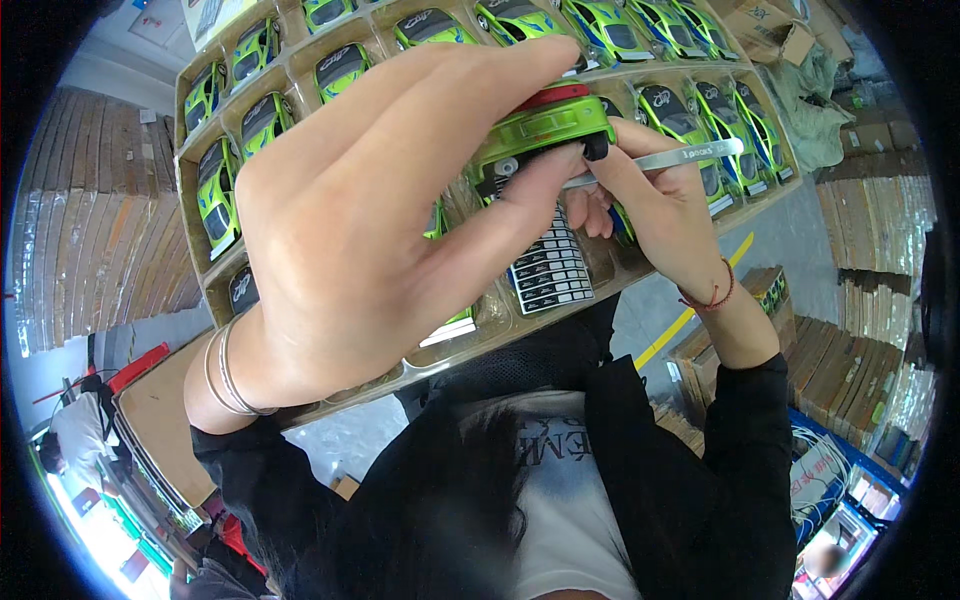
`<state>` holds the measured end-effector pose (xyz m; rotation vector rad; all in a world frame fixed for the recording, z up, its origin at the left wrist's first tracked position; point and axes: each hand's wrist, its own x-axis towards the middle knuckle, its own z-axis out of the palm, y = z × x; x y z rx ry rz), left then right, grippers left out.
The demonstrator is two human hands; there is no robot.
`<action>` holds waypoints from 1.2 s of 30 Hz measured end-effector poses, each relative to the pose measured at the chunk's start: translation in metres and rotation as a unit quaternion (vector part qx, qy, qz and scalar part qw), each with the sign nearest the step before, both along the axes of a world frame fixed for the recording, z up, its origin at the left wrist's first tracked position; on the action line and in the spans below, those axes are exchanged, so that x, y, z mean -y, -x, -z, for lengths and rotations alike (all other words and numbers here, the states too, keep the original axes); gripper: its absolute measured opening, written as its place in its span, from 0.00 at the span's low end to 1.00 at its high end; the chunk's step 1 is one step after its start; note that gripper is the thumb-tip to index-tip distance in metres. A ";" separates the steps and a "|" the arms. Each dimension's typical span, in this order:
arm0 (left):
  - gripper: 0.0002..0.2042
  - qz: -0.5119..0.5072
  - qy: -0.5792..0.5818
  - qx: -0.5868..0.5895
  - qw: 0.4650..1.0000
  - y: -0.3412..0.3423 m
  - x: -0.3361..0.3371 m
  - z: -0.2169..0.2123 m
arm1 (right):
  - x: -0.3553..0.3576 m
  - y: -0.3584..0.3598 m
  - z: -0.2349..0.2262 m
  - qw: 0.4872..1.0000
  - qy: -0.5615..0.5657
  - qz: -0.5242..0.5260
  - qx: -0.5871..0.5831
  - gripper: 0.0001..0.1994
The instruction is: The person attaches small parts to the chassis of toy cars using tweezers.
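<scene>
A green toy car [550, 122] with a red part at its end is tilted up over the tray, its underside and wheels partly showing. My left hand [340, 220] grips it between the thumb and the outstretched fingers. Close against the car, my right hand [665, 205] is closed on a slim silver tool that looks like tweezers [700, 153], whose tip is near my left thumb. Some right fingers curl under the car. Below both hands, a sheet of small black-and-white labels [553, 272] lies on the tray's near side, its top hidden by my hands.
Several green toy cars [618, 38] sit in compartments of the brown tray [498, 320]. Flattened cardboard stacks [110, 220] rise at left, with more cardboard [880, 240] at right. A yellow line [665, 340] marks the floor. Another person [85, 440] is at far left.
</scene>
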<state>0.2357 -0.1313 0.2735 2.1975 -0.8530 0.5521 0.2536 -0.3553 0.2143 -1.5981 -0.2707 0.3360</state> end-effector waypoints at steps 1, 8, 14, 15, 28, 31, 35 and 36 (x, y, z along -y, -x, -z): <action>0.21 -0.001 -0.002 0.002 1.000 0.000 0.000 -0.001 | 0.000 0.000 0.000 1.000 0.003 -0.005 0.001 0.14; 0.21 0.022 -0.018 0.010 1.000 -0.004 -0.003 -0.005 | 0.006 0.000 -0.003 0.994 -0.043 -0.027 0.094 0.13; 0.21 0.032 0.031 -0.007 0.999 0.004 0.001 -0.006 | 0.013 -0.005 -0.030 0.920 -0.260 -0.070 0.283 0.14; 0.21 0.055 0.007 0.015 0.998 0.003 0.000 -0.008 | 0.013 -0.008 -0.033 0.926 -0.229 -0.081 0.288 0.15; 0.23 0.046 -0.005 0.019 0.999 0.003 0.003 -0.010 | 0.008 -0.006 -0.040 0.951 -0.157 -0.052 0.261 0.17; 0.23 0.035 -0.001 0.023 0.999 0.003 0.005 -0.009 | 0.008 -0.006 -0.039 0.949 -0.167 -0.045 0.262 0.17; 0.23 0.031 0.003 0.023 0.999 0.004 0.005 -0.009 | 0.008 -0.006 -0.040 0.950 -0.148 -0.047 0.271 0.18; 0.22 0.028 0.002 0.019 0.999 0.005 0.005 -0.009 | 0.008 -0.006 -0.041 0.950 -0.149 -0.048 0.271 0.18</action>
